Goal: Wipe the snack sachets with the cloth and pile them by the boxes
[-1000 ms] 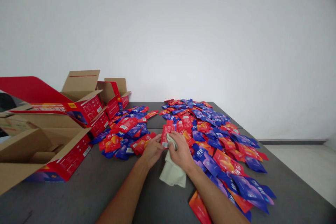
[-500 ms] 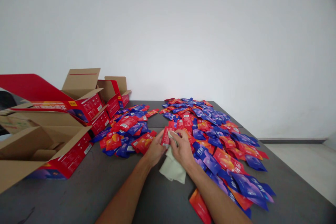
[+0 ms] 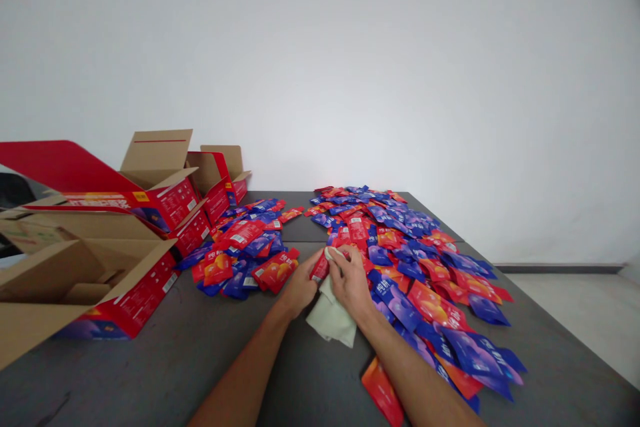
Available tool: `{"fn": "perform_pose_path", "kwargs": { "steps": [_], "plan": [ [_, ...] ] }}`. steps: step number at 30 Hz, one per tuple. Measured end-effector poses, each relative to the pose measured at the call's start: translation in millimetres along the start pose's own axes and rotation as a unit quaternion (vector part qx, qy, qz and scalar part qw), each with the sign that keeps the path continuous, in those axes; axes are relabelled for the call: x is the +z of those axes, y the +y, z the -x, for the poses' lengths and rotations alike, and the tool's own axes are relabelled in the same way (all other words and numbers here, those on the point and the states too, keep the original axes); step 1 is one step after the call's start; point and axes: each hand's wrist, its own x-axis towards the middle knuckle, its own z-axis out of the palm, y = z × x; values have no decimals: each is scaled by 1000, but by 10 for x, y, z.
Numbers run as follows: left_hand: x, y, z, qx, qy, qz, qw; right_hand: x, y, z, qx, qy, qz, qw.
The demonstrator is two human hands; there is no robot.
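Cloth [image 3: 332,317] is filling the right hand [image 3: 350,282], the left hand [image 3: 301,287] pinching a red pouch [image 3: 319,269]; overpressing could be dislodging it toward nine o'clock.

The left hand [image 3: 303,285] and the pale cloth [image 3: 334,321] hide much of the red pouch [image 3: 320,269] between the hands; the right hand [image 3: 350,280] covers some of the cloth's folds. Below the hands, the right forearm [image 3: 410,367] overlaps an orange-red pouch [image 3: 381,391] and is cropped. Far left of them, the frame cuts the nearest carton [image 3: 137,300], its small print illegible, and an unidentifiable dark object [image 3: 15,192].
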Motion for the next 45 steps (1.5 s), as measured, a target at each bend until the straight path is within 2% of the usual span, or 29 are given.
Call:
{"fn": "perform_pose_path", "kwargs": {
  "steps": [4,7,13,16,20,23,29,35,40,45],
  "plan": [
    [45,31,7,20,-30,-20,999,-75,63,-67,27,47,21,998],
    [39,12,14,2,-19,12,1000,-79,33,-67,24,44,18,999],
    [-7,-15,-5,-68,57,144,986,38,-115,41,-8,-56,-28,998],
    [-26,9,-18,-59,59,183,980,81,-179,81,-21,-101,-44,994],
    [-33,32,-20,-65,67,187,978,73,-216,91,-22,-121,-55,991],
    [-37,33,-28,-66,81,198,975,58,-203,85,-5,-108,-61,992],
    [-80,18,-75,-73,150,226,960,38,-159,44,47,-30,-53,997],
    [-167,-80,-90,-70,204,177,960,12,-209,40,45,-27,-75,996],
    [-148,-158,-85,-76,179,144,970,14,-248,71,18,-48,-100,994],
    [-38,-83,-59,-98,154,194,964,30,-258,73,-9,-67,-101,993]
  ]
}}
